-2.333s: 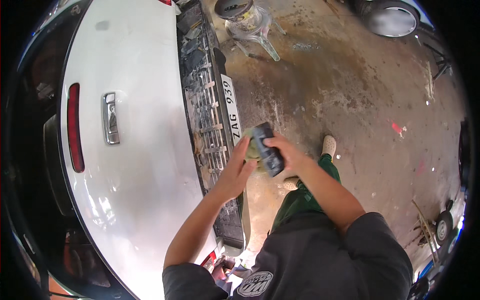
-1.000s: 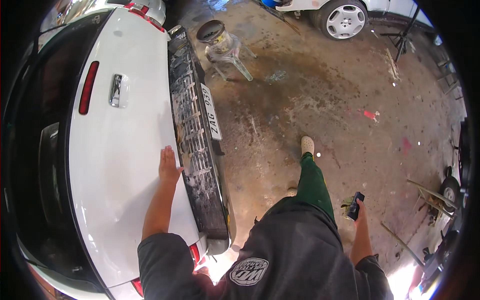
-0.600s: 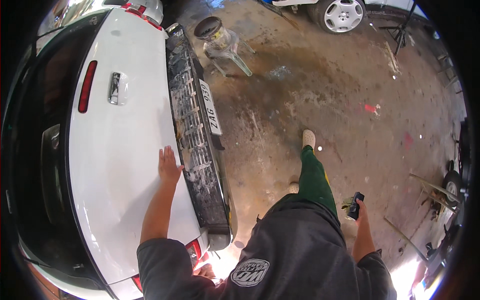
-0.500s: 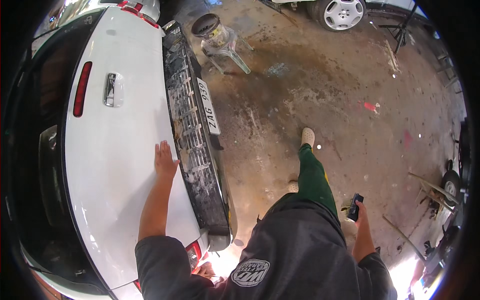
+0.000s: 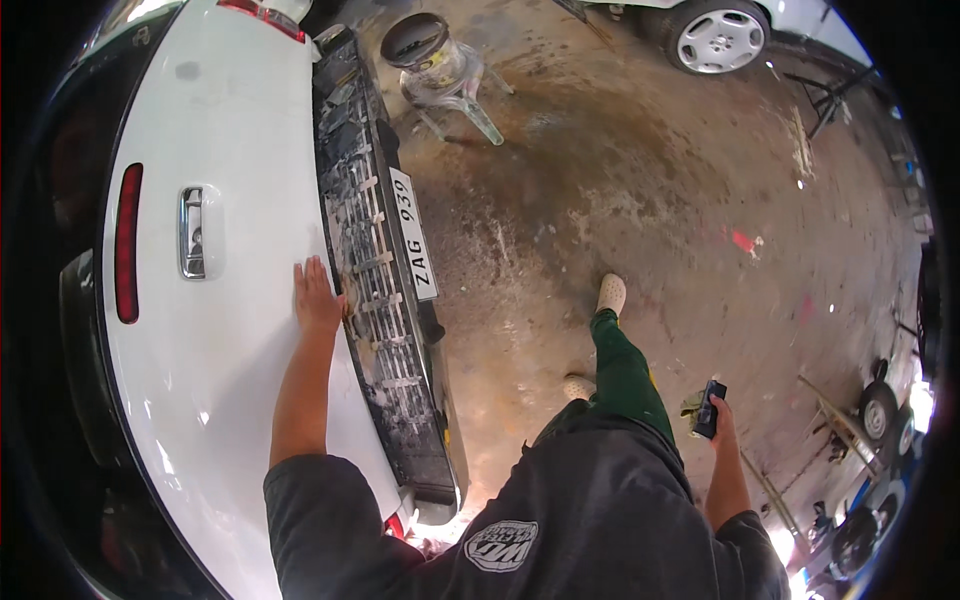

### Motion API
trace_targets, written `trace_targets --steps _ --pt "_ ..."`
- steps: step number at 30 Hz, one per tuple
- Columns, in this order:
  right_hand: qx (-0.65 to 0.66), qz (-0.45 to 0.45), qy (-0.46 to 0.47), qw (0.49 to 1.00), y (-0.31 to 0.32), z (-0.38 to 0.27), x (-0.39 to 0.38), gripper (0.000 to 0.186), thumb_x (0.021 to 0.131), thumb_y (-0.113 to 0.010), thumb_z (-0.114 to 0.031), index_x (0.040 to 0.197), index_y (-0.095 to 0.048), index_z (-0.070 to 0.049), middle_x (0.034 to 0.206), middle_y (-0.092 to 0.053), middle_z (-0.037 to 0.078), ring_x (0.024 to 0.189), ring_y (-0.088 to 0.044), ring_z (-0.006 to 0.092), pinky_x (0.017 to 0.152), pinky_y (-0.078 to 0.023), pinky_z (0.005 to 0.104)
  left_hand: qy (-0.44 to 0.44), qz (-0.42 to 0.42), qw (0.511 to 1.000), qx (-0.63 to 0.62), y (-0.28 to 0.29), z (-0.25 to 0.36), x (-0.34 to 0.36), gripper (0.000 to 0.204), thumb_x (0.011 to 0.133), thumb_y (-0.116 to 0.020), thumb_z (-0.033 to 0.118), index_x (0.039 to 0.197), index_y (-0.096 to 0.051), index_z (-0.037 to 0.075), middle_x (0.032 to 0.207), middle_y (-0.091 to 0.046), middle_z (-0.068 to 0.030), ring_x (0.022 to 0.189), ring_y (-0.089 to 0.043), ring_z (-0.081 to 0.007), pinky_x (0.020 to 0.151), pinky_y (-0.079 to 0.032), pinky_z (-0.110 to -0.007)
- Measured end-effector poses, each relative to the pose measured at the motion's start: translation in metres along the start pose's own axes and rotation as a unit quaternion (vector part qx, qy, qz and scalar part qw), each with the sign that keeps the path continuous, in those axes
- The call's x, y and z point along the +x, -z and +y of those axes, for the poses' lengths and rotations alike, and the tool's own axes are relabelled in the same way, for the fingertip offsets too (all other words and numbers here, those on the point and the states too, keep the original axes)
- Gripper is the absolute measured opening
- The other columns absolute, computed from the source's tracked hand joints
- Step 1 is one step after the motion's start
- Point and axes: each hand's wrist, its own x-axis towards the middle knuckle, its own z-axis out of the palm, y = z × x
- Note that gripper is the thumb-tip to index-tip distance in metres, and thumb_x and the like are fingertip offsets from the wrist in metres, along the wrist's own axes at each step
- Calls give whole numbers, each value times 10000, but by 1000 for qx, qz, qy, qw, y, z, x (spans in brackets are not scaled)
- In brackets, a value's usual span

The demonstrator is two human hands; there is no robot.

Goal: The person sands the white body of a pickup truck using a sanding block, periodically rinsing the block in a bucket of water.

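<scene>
My left hand (image 5: 318, 302) lies flat, fingers stretched out, on the lower edge of a white vehicle tailgate (image 5: 250, 370). Just right of its thumb runs the rear bumper (image 5: 372, 290), worn and patchy on top, with a white number plate (image 5: 413, 235). Up and left of that hand sits a chrome handle (image 5: 192, 232). Down at my right side, my right hand (image 5: 724, 425) is closed round a small black oblong block (image 5: 710, 408). Something crumpled and greenish (image 5: 692, 407) shows beside the block; I cannot tell whether the hand holds it.
A clear plastic stool (image 5: 450, 88) with a dark round basin (image 5: 415, 42) on it stands beyond the bumper. Another vehicle's wheel (image 5: 718, 38) is at the far right. Loose wheels (image 5: 878, 410) and long sticks (image 5: 838, 420) lie on the right of the stained concrete floor (image 5: 560, 200).
My view has shifted along the vehicle, so the tailgate handle and bumper sit lower in the picture. My left hand has slid farther along the tailgate edge. The black block stays in my right hand.
</scene>
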Motion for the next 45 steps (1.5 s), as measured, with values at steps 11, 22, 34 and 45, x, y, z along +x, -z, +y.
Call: trace_targets --steps 11,22,34,45 --pt "-86 -87 94 988 -141 -204 94 329 920 -680 -316 1139 -651 -73 905 -720 58 718 -706 201 658 -600 351 -10 -11 988 -154 -19 20 -97 993 904 -620 575 1577 -240 -49 1690 -162 -161 1580 -60 -263 1295 -19 -439" --pt "-111 -208 190 953 -325 -332 94 345 935 -672 -281 1208 -636 -73 1025 -720 46 858 -718 177 743 -605 341 149 -212 884 -389 36 96 -176 911 930 -658 438 1558 -253 -83 1666 -139 -273 1565 -75 -396 1259 -106 -514" --pt "-182 -413 143 881 -686 -390 11 326 949 -654 -156 1246 -589 -38 1023 -692 57 867 -698 169 788 -589 341 24 7 180 -983 284 71 145 703 1036 -556 439 1586 -297 85 1591 -393 -152 1425 -430 -293 1158 -355 -416" --pt "-235 -447 60 861 -857 -461 25 267 963 -661 -186 1180 -611 -39 959 -682 31 800 -677 121 726 -571 284 37 -62 -204 -976 283 29 388 316 1038 -533 249 1311 -557 91 1138 -676 -71 1007 -699 -204 845 -592 -367"
